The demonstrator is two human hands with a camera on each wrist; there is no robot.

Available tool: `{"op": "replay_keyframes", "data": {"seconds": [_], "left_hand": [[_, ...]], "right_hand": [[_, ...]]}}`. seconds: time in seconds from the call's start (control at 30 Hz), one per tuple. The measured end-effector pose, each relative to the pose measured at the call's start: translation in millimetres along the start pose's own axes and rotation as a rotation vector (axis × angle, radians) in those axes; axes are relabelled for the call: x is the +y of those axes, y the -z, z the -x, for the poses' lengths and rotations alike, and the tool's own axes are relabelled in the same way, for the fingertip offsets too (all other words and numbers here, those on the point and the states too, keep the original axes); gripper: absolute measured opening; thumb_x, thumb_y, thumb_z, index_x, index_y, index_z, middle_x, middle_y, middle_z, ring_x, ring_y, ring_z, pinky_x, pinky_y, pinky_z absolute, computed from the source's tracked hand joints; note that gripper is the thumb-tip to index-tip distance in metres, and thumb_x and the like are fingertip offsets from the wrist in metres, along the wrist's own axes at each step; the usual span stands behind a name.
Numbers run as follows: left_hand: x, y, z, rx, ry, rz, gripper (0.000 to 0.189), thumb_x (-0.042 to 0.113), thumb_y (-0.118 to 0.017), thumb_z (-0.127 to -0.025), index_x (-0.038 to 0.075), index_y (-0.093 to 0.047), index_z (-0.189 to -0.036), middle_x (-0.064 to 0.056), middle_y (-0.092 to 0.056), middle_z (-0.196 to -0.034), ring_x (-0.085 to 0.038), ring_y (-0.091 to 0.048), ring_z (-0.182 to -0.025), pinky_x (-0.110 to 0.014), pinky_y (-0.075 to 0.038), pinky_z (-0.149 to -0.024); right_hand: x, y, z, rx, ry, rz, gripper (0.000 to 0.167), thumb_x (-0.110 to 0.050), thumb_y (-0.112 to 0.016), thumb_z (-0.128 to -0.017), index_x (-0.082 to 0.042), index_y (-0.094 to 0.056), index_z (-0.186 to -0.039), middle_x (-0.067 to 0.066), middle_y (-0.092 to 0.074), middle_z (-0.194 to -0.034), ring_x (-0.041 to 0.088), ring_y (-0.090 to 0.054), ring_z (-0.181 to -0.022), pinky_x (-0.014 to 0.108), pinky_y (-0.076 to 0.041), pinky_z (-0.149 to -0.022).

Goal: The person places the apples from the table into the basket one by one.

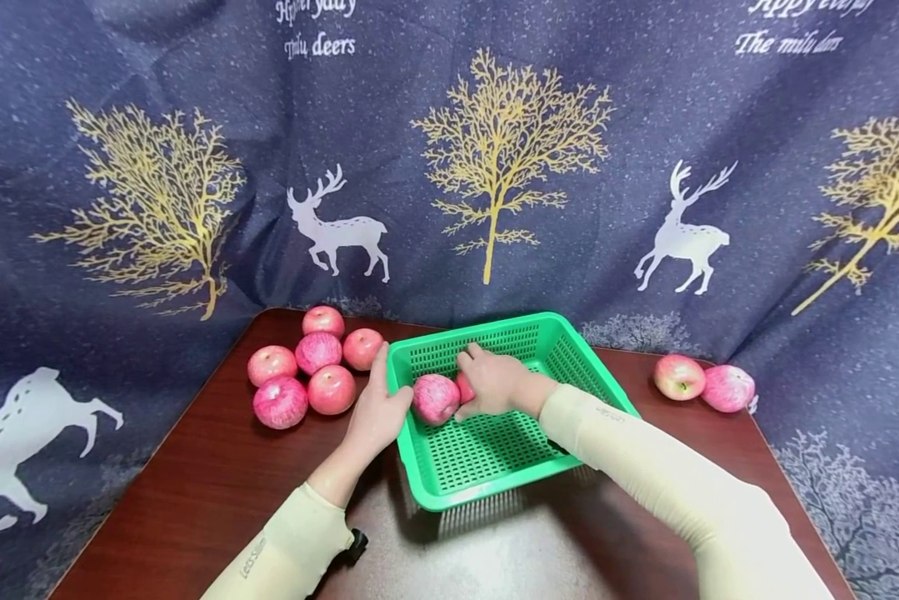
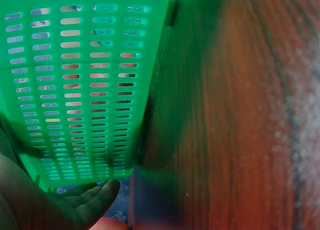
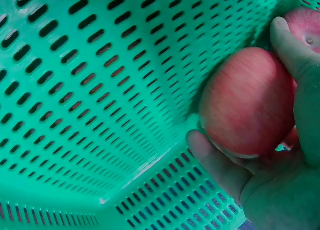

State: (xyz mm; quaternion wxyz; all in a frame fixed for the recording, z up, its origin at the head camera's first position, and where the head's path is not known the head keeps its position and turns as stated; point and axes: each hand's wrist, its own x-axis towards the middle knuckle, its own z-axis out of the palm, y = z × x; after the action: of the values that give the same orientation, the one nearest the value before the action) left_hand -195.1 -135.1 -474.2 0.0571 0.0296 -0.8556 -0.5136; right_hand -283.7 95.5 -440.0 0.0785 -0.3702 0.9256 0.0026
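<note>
A green plastic basket with slotted walls stands tilted in view on a brown table. My left hand holds its left side, thumb over the rim and fingers along the outside; in the left wrist view that hand lies by the slotted wall. Inside the basket, my right hand grips a red apple, thumb and fingers on opposite sides of it. Another pink-red apple sits beside it, against the basket's left wall. In the head view the right hand covers most of the gripped apple.
Several apples are grouped on the table left of the basket, close to the left hand. Two more apples lie touching at the right edge. Behind the table hangs a dark blue cloth printed with deer and trees.
</note>
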Motion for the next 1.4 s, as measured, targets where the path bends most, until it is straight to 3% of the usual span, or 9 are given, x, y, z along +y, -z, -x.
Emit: {"op": "replay_keyframes", "data": {"seconds": [0.1,0.5,0.87,1.1,1.4], "left_hand": [[0.2,0.5,0.4,0.0,0.001,-0.002,0.09,0.02,-0.062,-0.104,0.018,-0.015,-0.18,-0.026,-0.046,-0.169,-0.046,-0.059,-0.14,-0.064,-0.044,-0.117],[1.2,-0.1,-0.1,0.001,0.01,-0.01,0.09,0.022,-0.062,-0.104,0.02,-0.015,-0.18,-0.026,-0.046,-0.17,-0.047,-0.059,-0.141,-0.064,-0.045,-0.116],[1.5,0.3,0.5,0.003,0.007,-0.017,0.089,0.021,-0.062,-0.104,0.019,-0.016,-0.18,-0.026,-0.046,-0.17,-0.047,-0.059,-0.141,-0.065,-0.044,-0.116],[2.2,0.8,1.4,0.001,-0.003,-0.012,0.088,0.02,-0.062,-0.104,0.018,-0.017,-0.18,-0.028,-0.046,-0.169,-0.047,-0.06,-0.14,-0.065,-0.045,-0.117],[1.4,0.3,0.8,0.008,-0.014,-0.003,0.09,0.02,-0.063,-0.103,0.019,-0.016,-0.18,-0.029,-0.046,-0.168,-0.049,-0.06,-0.139,-0.066,-0.044,-0.116]], "right_hand": [[0,1,0.6,-0.01,-0.008,0.016,0.094,-0.069,-0.087,-0.087,-0.002,-0.054,-0.144,0.015,-0.054,-0.127,0.024,-0.063,-0.099,0.045,-0.062,-0.074],[0,9,8.9,-0.017,0.011,0.043,0.11,-0.075,-0.084,-0.085,-0.001,-0.049,-0.158,0.02,-0.055,-0.144,0.038,-0.061,-0.131,0.054,-0.061,-0.096],[12,30,24.2,0.142,0.102,-0.034,0.09,-0.061,-0.086,-0.093,-0.002,-0.058,-0.155,0.016,-0.061,-0.14,0.033,-0.066,-0.12,0.05,-0.06,-0.093],[21,41,35.5,0.191,0.079,-0.073,0.095,-0.062,-0.084,-0.093,-0.002,-0.053,-0.16,0.016,-0.06,-0.144,0.033,-0.066,-0.118,0.051,-0.06,-0.093],[29,61,52.5,0.335,0.047,-0.091,0.094,-0.057,-0.089,-0.091,-0.001,-0.054,-0.159,0.019,-0.06,-0.142,0.035,-0.066,-0.116,0.052,-0.06,-0.09]]}}
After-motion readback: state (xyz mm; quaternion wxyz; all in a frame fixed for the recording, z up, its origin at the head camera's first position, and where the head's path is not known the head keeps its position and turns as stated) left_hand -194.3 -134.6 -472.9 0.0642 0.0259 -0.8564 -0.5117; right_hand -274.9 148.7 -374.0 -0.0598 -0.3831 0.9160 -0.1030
